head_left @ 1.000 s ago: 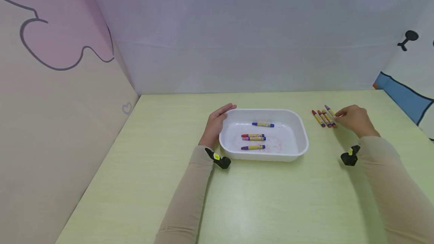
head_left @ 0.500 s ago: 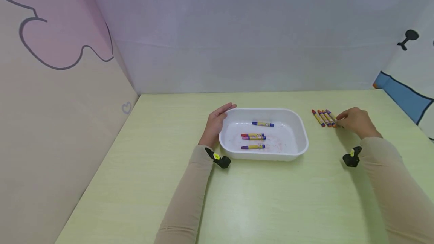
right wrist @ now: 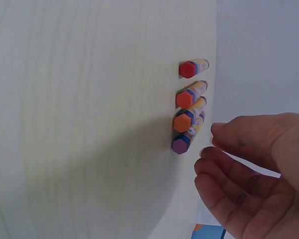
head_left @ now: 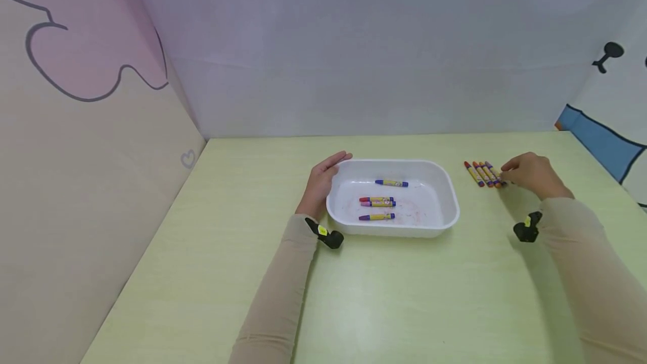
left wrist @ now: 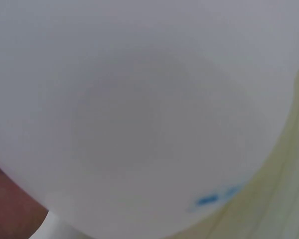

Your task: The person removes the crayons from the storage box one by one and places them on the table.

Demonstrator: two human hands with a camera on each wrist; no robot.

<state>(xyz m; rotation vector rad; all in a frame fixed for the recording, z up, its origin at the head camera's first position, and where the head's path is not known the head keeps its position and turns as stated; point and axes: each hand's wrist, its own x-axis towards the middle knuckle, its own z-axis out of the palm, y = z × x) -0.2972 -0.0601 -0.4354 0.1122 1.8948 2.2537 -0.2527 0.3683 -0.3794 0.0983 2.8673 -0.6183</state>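
My left hand (head_left: 317,187) rests against the left end of the white plastic tray (head_left: 331,219), its fingers extended around the back corner. The tray wall fills most of the left wrist view, with a bit of skin (left wrist: 12,206) at lower left. Beside a row of crayons to the right of the tray is my right hand (head_left: 536,174). In the right wrist view its thumb and fingers are slightly apart, with nothing between them. Red (right wrist: 188,69), orange-red (right wrist: 185,99), orange (right wrist: 183,122) and purple (right wrist: 181,145) crayons lie there side by side, the red one slightly apart.
Inside the tray lie a blue crayon (head_left: 391,183) at the back, touching red (head_left: 376,199) and pink (head_left: 378,204) crayons in the middle, and a purple crayon (head_left: 376,217) in front. The pale wooden table (head_left: 384,296) meets a white backdrop (head_left: 323,83) behind.
My right hand has set the purple crayon down against the others, lining up the row, and has let go of it, shifting slightly right. The left hand and tray stay put.
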